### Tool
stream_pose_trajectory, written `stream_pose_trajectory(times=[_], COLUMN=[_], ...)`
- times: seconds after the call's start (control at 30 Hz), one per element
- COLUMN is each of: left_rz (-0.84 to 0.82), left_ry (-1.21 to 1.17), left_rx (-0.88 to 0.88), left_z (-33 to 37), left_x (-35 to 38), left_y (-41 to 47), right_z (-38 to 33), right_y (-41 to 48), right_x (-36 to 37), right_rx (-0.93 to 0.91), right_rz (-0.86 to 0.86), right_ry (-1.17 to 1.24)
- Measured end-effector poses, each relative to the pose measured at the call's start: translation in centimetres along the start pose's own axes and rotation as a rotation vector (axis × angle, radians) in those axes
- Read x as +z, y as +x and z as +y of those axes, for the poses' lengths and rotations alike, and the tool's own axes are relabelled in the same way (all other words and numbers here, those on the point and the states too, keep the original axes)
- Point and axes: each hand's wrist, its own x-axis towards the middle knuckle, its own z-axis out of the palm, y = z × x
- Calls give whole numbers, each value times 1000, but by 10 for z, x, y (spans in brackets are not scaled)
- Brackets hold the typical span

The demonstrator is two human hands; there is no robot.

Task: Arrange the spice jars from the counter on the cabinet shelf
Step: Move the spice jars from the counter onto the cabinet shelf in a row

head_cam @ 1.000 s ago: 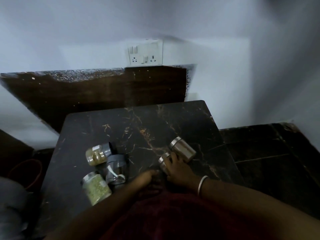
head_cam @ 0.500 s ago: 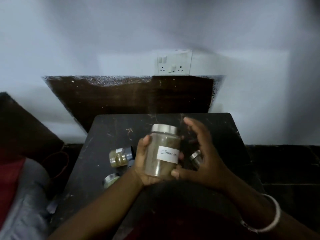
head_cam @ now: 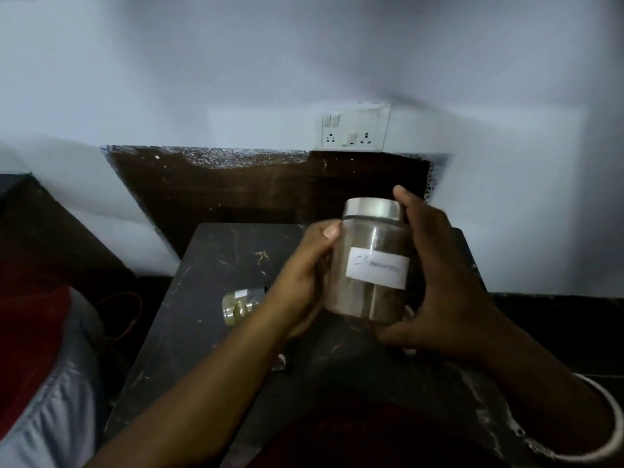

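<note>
Here, both hands are cradling one spice jar point(head_cam: 369, 265) upright, lifted clear above the dark marbled desk point(head_cam: 209, 298). The left hand point(head_cam: 304, 285) is wrapping the jar's left side, thumb lying high near the shoulder of the glass; the right hand point(head_cam: 435, 282) is cupping the right side and base, with one finger reaching up beside the metal lid point(head_cam: 374, 208). Both are closing on the jar rather than spreading free.

The white label point(head_cam: 377, 267) is facing the camera, handwriting blurred and not readable with confidence. Likely reason for this hold: the person is turning the jar to read or check it before shelving, and two hands are steadying smooth glass.

Another jar point(head_cam: 238, 307), with pale yellowish contents, is lying on its side on the desk, just left of the left wrist. Any further jars are hidden behind the arms or too dim to tell.

A wall socket plate point(head_cam: 353, 130) is sitting on the wall behind the desk. A bangle point(head_cam: 604, 420) is circling the right wrist.

No cabinet shelf is showing in view, so placement is not yet done; judging by the jar on the desk, the task is looking early.
</note>
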Motion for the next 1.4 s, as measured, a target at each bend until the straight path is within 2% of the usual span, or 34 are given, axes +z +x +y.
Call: stream_pose_trajectory(times=[0.07,0.17,0.23,0.37,0.5,0.63,0.77,0.87,1.0,1.07,1.17,1.3,1.33,1.4], left_rz=[-16,-31,-9,39,19,-8,37,69,23,-23,66,-112,-85,151], left_ry=[-1,161,183,210,183,178,174,175,238,324,568,433,460,686], left_rx=[63,164,216,229,232,265,268,320,508,641,854,868,899,1035], left_z=[8,12,10,13,18,25,35,67,124,158,219,298,311,332], left_x=[-4,6,11,14,13,17,23,39,66,79,100,126,123,105], left_y=[0,-1,-2,-4,-3,-3,2,11,25,41,69,111,127,164], right_z=[-7,-13,-15,-13,-14,-18,-24,-36,-56,-63,-78,-81,-78,-66], right_y=[5,9,9,11,13,17,22,41,83,108,149,221,241,286], right_x=[-4,1,2,-1,-4,-11,-22,-51,-98,-127,-172,-222,-230,-244], right_rx=[5,-32,-41,-51,-56,-76,-37,11,-27,-94,-186,-229,-202,-145], right_rz=[18,3,19,41,57,89,4,-6,110,174,247,296,297,289], right_ry=[-53,-33,-11,29,101,62,113,228,227,220,232,141,127,101])
